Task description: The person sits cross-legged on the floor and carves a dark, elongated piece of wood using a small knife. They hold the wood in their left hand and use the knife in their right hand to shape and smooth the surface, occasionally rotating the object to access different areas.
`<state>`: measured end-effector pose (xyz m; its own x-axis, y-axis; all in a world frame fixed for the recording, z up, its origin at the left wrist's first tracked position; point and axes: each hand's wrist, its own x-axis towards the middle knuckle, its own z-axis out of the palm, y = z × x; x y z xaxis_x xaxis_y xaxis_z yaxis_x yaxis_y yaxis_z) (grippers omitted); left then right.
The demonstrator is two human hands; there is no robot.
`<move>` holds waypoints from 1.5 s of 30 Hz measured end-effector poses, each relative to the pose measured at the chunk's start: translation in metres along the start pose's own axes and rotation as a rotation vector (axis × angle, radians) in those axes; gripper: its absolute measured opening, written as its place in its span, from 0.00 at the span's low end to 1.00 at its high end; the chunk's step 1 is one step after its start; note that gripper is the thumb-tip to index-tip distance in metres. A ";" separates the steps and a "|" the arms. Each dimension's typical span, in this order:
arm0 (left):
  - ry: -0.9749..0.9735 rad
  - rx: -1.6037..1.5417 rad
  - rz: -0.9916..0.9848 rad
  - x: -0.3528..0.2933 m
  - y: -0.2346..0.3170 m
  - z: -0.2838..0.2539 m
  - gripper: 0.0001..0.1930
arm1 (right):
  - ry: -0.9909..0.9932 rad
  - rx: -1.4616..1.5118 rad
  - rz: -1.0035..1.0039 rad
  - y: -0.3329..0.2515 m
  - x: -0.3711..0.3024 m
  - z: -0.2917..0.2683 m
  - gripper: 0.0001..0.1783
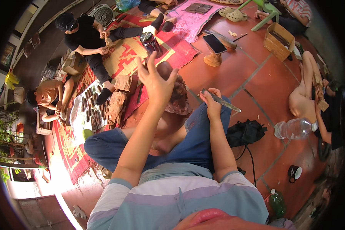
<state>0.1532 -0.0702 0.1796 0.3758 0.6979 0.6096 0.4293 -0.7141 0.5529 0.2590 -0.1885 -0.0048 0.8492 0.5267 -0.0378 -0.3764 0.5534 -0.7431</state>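
Observation:
My left hand is raised in front of me, fingers spread, with nothing seen in it. Behind and below it, a dark reddish-brown carved wooden piece sits on the floor by my crossed legs, partly hidden by that hand and forearm. Over my right knee, my right hand is closed round a long, flat, grey metal tool. The tool's far end points to the right, tilted slightly down; whether it is a file or a chisel I cannot tell.
Rough wooden blocks and several carving tools lie left. Ahead are a dark jar, a phone on a wooden stand and a mallet. Right are a black bag, a bottle and a mug. Several people sit around.

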 end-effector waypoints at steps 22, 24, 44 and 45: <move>-0.071 -0.014 0.230 0.033 -0.013 0.009 0.18 | -0.022 -0.216 -0.501 -0.027 -0.040 0.079 0.13; -0.065 0.056 0.128 0.033 -0.010 0.001 0.20 | -0.022 -0.219 -0.564 -0.023 -0.036 0.083 0.13; -0.051 -0.095 0.138 0.036 -0.037 0.006 0.13 | -0.054 -0.110 -0.319 0.005 0.003 0.080 0.08; -0.050 -0.077 0.141 0.036 -0.039 0.006 0.13 | -0.041 -0.080 -0.322 0.004 0.003 0.084 0.08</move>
<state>0.1553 -0.0173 0.1766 0.4690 0.5907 0.6566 0.3055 -0.8060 0.5069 0.2285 -0.1306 0.0480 0.9037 0.3594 0.2326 -0.0599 0.6441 -0.7626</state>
